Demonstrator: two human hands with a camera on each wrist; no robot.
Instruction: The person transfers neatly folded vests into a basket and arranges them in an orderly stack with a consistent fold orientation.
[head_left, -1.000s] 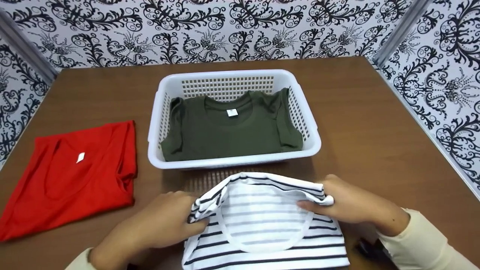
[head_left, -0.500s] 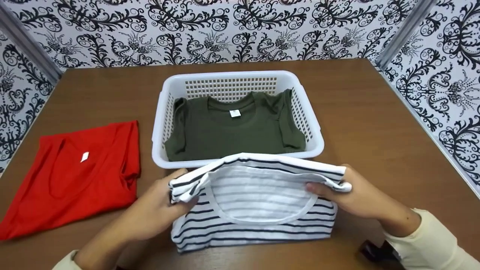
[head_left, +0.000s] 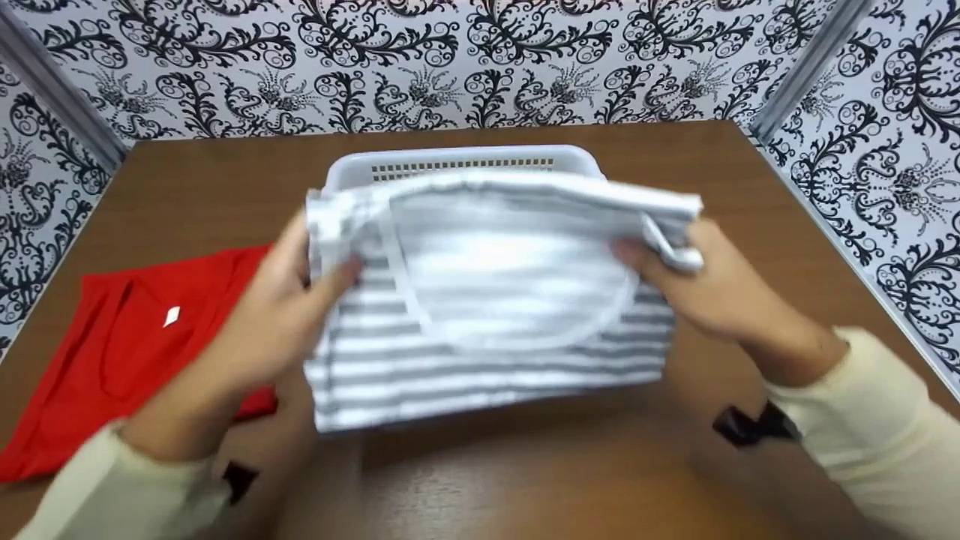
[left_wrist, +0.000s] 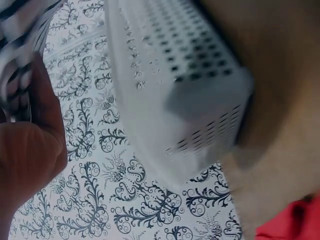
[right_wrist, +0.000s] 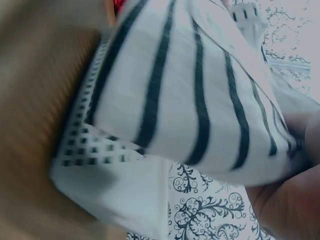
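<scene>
A folded white shirt with dark stripes hangs between the hands, blurred by motion, its neckline facing up. My left hand grips its left upper corner, thumb on the near side. At the opposite corner my right hand pinches the cloth, thumb inside the fold. The shirt overlaps most of the white plastic basket in the head view and hides the green shirt inside it. In the right wrist view the striped cloth is held up beside the basket's perforated wall.
A folded red shirt with a white label lies on the brown table to the left, partly behind the left arm. Patterned black-and-white panels stand behind the table and at both sides.
Both hands have lifted the striped shirt off the near table and carried it forward, up over the basket. The green shirt, visible before, is now covered. The red shirt stays in place.
</scene>
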